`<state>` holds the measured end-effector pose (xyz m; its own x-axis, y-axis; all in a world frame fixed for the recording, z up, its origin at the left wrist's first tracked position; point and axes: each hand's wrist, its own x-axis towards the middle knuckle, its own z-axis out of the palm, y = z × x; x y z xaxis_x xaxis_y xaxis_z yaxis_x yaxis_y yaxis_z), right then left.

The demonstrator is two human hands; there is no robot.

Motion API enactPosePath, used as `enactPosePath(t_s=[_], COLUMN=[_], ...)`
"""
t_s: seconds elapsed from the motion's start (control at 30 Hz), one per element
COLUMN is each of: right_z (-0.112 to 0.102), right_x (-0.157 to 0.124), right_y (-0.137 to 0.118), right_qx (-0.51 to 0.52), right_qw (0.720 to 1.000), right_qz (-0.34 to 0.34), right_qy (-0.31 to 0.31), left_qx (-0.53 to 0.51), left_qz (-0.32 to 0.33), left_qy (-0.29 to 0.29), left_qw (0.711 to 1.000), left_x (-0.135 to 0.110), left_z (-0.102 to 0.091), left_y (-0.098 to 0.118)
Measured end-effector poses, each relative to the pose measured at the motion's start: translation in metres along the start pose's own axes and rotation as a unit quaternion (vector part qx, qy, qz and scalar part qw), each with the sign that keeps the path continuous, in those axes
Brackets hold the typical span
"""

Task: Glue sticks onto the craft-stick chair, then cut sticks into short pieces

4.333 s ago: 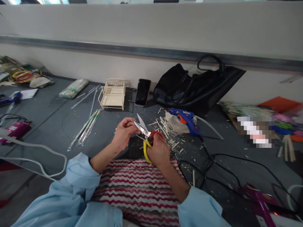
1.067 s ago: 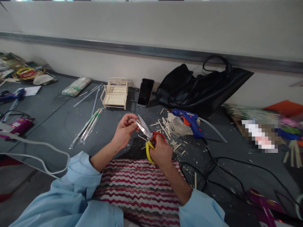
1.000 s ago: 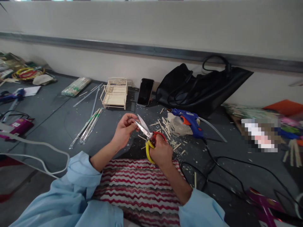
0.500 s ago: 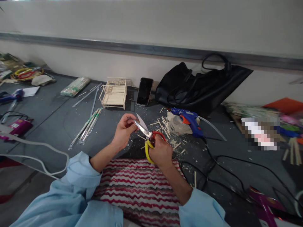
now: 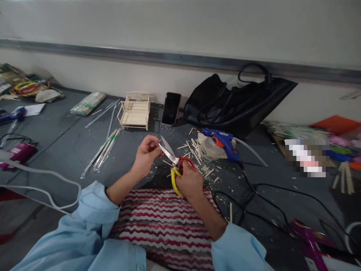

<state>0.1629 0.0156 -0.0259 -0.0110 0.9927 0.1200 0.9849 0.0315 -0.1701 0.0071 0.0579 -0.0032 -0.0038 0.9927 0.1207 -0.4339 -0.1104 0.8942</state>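
Note:
In my right hand (image 5: pixel 191 181) is a pair of scissors (image 5: pixel 169 153) with one red and one yellow handle loop. Their blades are parted and point up and left, toward my left hand (image 5: pixel 146 156). The thumb and fingers of that hand are pinched together beside the blade tips; whatever they hold is too small to make out. Cut stick pieces (image 5: pixel 194 149) and crumbs lie just beyond the scissors. Behind my hands stands a small pale stick-built piece of furniture (image 5: pixel 135 113), with slats and a railing.
A blue glue gun (image 5: pixel 221 141) rests on a crumpled pale pad, its black cord (image 5: pixel 270 210) running right. A phone (image 5: pixel 171 109) leans near a black bag (image 5: pixel 234 105). Wrapped sticks (image 5: pixel 105 152) lie left. A striped cloth (image 5: pixel 166 229) covers my lap.
The whole view has shifted slightly, so things sit a little further left. My hands and the scissors keep nearly the same pose.

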Motion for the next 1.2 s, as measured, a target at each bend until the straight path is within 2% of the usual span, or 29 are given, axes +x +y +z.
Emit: enactPosePath(t_s=[0.17, 0.33, 0.47, 0.87, 1.03, 1.2], right_z=[0.007, 0.011, 0.012, 0.011, 0.011, 0.007], right_x=[0.002, 0.008, 0.01, 0.007, 0.006, 0.004], right_y=[0.002, 0.011, 0.015, 0.013, 0.012, 0.007], right_qx=[0.031, 0.182, 0.223, 0.22, 0.181, 0.091], right_qw=[1.0, 0.983, 0.973, 0.974, 0.982, 0.995], right_qz=[0.002, 0.02, 0.037, 0.032, 0.034, 0.01], right_qy=[0.007, 0.023, 0.047, 0.044, 0.031, 0.027], left_qx=[0.007, -0.001, 0.008, 0.017, -0.008, -0.023], left_qz=[0.0, -0.01, 0.001, 0.019, 0.003, -0.013], left_qy=[-0.013, -0.032, -0.02, 0.007, 0.001, -0.005], left_qw=[1.0, 0.999, 1.0, 1.0, 1.0, 1.0], left_x=[0.001, 0.003, 0.004, 0.006, 0.006, 0.004], left_z=[0.0, 0.0, -0.001, -0.002, -0.002, -0.002], left_y=[0.002, 0.002, 0.002, 0.003, 0.005, 0.009])
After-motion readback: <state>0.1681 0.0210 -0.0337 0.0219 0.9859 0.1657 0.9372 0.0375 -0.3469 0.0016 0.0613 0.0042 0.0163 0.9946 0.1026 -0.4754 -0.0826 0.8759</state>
